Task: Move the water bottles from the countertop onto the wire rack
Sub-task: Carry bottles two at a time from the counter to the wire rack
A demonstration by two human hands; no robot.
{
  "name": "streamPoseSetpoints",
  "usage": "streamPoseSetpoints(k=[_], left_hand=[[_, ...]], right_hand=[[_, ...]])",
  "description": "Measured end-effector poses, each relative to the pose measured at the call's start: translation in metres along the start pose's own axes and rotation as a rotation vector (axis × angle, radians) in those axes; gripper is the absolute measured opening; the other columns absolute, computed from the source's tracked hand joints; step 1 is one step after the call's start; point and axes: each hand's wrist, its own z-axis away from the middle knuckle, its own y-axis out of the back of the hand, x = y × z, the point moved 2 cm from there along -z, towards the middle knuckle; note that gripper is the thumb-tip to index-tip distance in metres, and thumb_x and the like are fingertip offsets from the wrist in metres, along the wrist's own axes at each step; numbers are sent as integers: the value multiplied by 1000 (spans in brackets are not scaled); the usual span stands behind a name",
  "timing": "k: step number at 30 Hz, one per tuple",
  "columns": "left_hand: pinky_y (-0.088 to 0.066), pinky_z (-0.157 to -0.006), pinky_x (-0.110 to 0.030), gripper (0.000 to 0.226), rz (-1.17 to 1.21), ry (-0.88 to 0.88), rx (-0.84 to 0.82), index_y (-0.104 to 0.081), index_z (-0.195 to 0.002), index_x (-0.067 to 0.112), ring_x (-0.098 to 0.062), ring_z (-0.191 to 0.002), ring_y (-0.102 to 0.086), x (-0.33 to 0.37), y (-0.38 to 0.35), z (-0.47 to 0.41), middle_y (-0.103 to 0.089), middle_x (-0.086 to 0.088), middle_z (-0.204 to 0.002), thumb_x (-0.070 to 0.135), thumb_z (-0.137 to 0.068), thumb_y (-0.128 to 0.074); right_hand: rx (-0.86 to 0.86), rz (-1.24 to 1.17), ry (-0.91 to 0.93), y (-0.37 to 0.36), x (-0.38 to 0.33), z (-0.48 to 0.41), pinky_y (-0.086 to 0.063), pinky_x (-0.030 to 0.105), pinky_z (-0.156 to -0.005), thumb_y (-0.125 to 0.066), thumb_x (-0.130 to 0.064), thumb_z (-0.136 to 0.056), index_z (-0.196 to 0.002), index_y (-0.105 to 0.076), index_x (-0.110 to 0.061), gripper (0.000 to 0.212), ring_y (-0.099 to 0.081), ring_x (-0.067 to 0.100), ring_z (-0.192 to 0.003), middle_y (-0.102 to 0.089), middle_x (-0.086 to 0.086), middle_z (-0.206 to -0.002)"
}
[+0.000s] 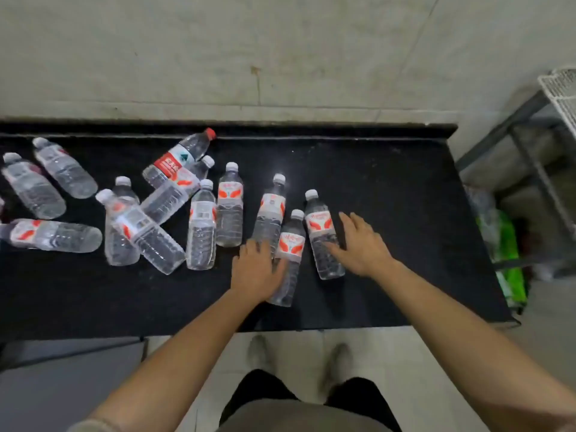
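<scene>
Black countertop (389,198) carries more than a dozen clear plastic water bottles, all lying on their sides, most loosely piled toward the left. Both hands reach into the right end of the group. The left hand (257,271) lies flat and open across the lower half of one bottle (288,251), fingers not yet wrapped round it. The right hand (361,244) is open too, fingers spread, its fingertips touching the neighbouring bottle (322,235); neither hand grips anything yet.

Round bottles lying flat roll easily, so I judge a careless push could send one off the near edge or knock the next bottle (269,210), which lies just beside. A loose one-handed hold on smooth plastic may also slip while carrying.

White wire rack (559,85) shows only as a corner at far right, well apart from the bottles; nothing is visible on that corner. Every bottle looks capped and filled with water.
</scene>
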Motion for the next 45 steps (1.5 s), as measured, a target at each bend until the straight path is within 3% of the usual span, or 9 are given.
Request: streamPoseSetpoints(k=[3,9,13,18,24,30,35,42,45], left_hand=[[-48,-81,-48,61,11,44,52,-55,-125,4,-42,-107,-51,15,-15,-10,-52,-23,-117,56,-92,-56],[-41,-96,-46,86,30,226,7,-35,-147,12,-37,-118,-38,43,-30,-15,-39,-18,-132,66,-85,-59],[-47,-81,-52,89,35,274,78,-45,-141,-1,-47,-101,-47,55,-46,-18,-49,-30,-117,44,-73,-83],[-51,-77,-51,84,96,348,97,-46,-139,-2,-47,-97,-51,63,-54,-16,-50,-29,-116,32,-72,-83],[-54,-68,-40,79,221,346,55,-38,-137,1,-41,-86,-59,61,-44,-26,-38,-21,-121,28,-75,-79],[-52,-85,-42,74,367,388,-29,-34,-140,9,-44,-97,-61,62,-29,-26,-28,-17,-135,26,-83,-79],[-45,-98,-38,65,603,422,-53,-40,-132,15,-31,-107,-52,50,-1,-16,-34,-10,-132,32,-82,-78],[-48,-91,-34,66,807,159,116,-42,-125,29,-17,-104,-61,60,49,-24,-59,6,-114,28,-75,-86],[-48,-93,-34,62,892,91,140,-45,-127,25,-16,-102,-62,86,66,-24,-62,3,-115,26,-79,-83]], right_hand=[[-60,-142,-35,-9,12,-25,-30,50,-118,-56,-52,-98,-162,-11,-15,87,-25,36,-151,-18,16,-167],[-219,-544,-86,-26,8,-65,-39,43,-111,-69,-47,-89,-160,-16,-25,92,-42,33,-138,-36,14,-152],[-319,-577,-106,-34,14,-80,-38,45,-112,-75,-43,-81,-161,-4,-26,108,-40,33,-138,-27,13,-153],[-309,-639,-171,-27,22,-84,-51,41,-97,-77,-52,-57,-155,-23,-28,114,-60,24,-119,-53,0,-133],[-277,-469,-296,-24,34,-68,-47,43,-100,-81,-48,-70,-161,0,-25,124,-52,33,-130,-41,8,-150],[-101,-411,-276,-36,31,-38,-47,39,-91,-80,-37,-78,-156,-21,-23,99,-53,34,-122,-46,11,-138],[-44,-820,-407,-21,37,-4,-53,35,-87,-81,-32,-73,-138,-47,-27,74,-63,23,-108,-64,1,-122],[213,-1287,-425,8,36,55,-56,28,-77,-70,-10,-87,-126,-58,-16,42,-67,12,-91,-68,-4,-103],[289,-1532,-407,19,36,84,-57,33,-72,-79,-20,-86,-116,-62,-16,35,-68,17,-81,-70,2,-95]])
